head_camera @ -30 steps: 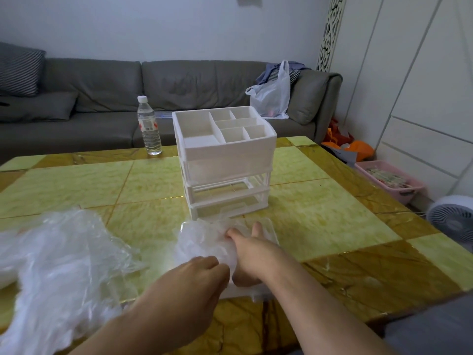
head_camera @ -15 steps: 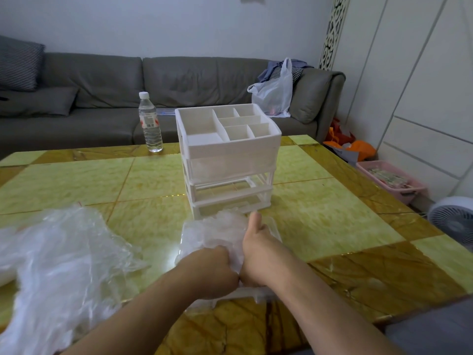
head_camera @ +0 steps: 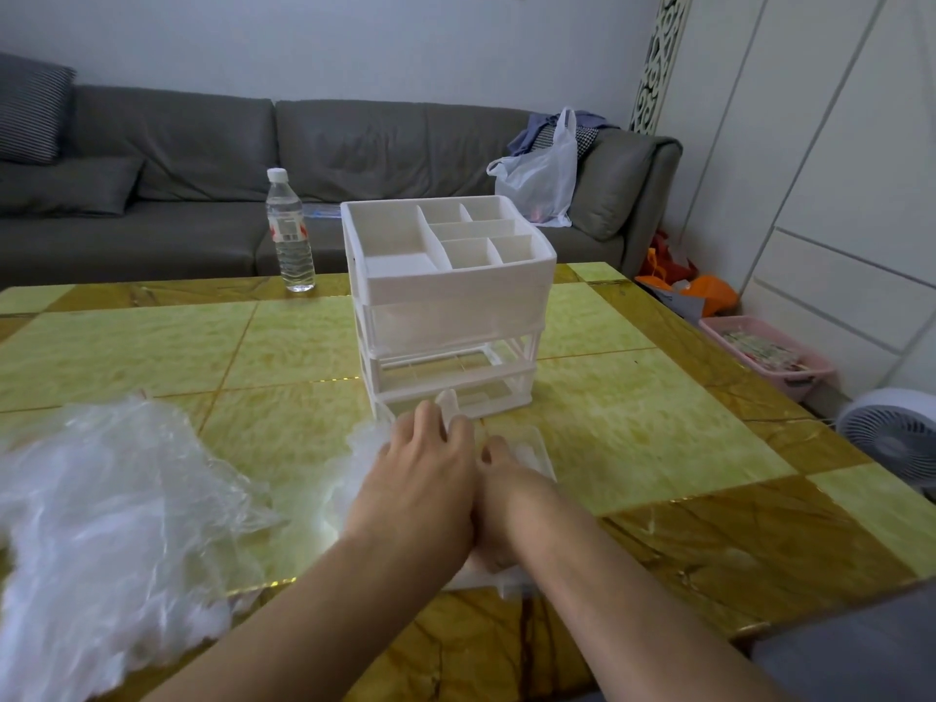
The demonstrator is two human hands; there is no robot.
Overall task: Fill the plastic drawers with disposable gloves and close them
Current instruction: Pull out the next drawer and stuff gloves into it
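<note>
A white drawer unit [head_camera: 456, 296] stands mid-table with a divided tray on top; its two lower slots are open frames without drawers. In front of it lies a clear plastic drawer [head_camera: 537, 443] stuffed with crumpled disposable gloves [head_camera: 354, 468] that spill over its left side. My left hand [head_camera: 420, 478] lies flat on those gloves, fingers stretched toward the unit. My right hand [head_camera: 501, 499] sits in the drawer right beside it, thumb pointing forward, its fingers hidden under my left hand. A big loose heap of gloves [head_camera: 111, 524] covers the table's left front.
A water bottle [head_camera: 289, 235] stands at the table's far edge, left of the unit. Behind is a grey sofa [head_camera: 177, 184] with a white plastic bag [head_camera: 542, 179]. Right of the table, on the floor, are a pink basket [head_camera: 770, 357] and a fan [head_camera: 896, 438].
My left hand has uncurled and slid forward, flat over the gloves in the drawer. My right hand has dropped lower into the drawer, and its thumb no longer sticks up.
</note>
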